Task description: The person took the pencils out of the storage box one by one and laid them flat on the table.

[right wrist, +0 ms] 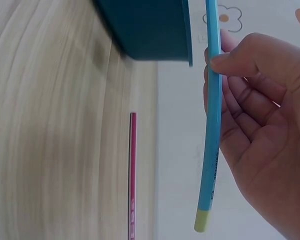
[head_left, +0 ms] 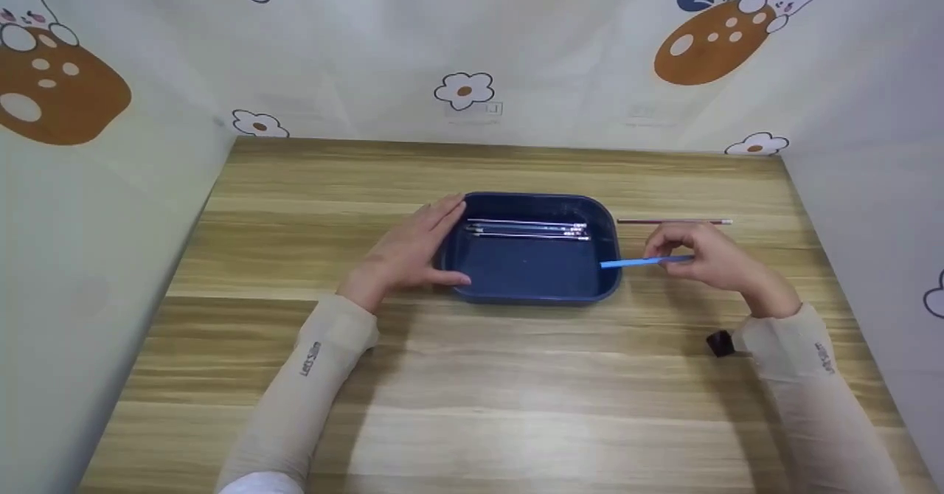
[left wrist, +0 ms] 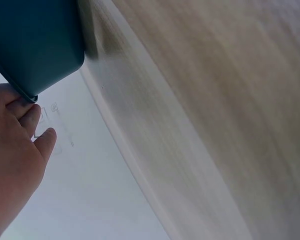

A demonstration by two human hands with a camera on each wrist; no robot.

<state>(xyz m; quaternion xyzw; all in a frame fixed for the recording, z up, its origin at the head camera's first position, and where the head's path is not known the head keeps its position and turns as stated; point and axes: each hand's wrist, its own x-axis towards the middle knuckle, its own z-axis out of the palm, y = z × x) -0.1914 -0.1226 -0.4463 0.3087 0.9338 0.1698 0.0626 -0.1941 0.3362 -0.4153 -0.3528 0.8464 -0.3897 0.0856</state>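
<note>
A dark blue rectangular bin [head_left: 531, 269] stands on the wooden table, with several pencils [head_left: 527, 230] lying side by side toward its back. My left hand [head_left: 409, 247] rests on the bin's left side, fingers stretched along the back-left rim and thumb reaching over the front-left rim. In the right wrist view, a light blue pencil [right wrist: 213, 130] with a yellowish end is pinched between thumb and fingers of my right hand [right wrist: 260, 90]. Seen from the head, that hand is just right of the bin, and the pencil's far end reaches over the right rim.
A dark red pencil [head_left: 675, 222] lies on the table behind my right hand. By the right sleeve sits a small black object [head_left: 720, 343], its kind unclear. Pale printed sheets [head_left: 354, 59] wall the table [head_left: 479, 420] at the back and both sides.
</note>
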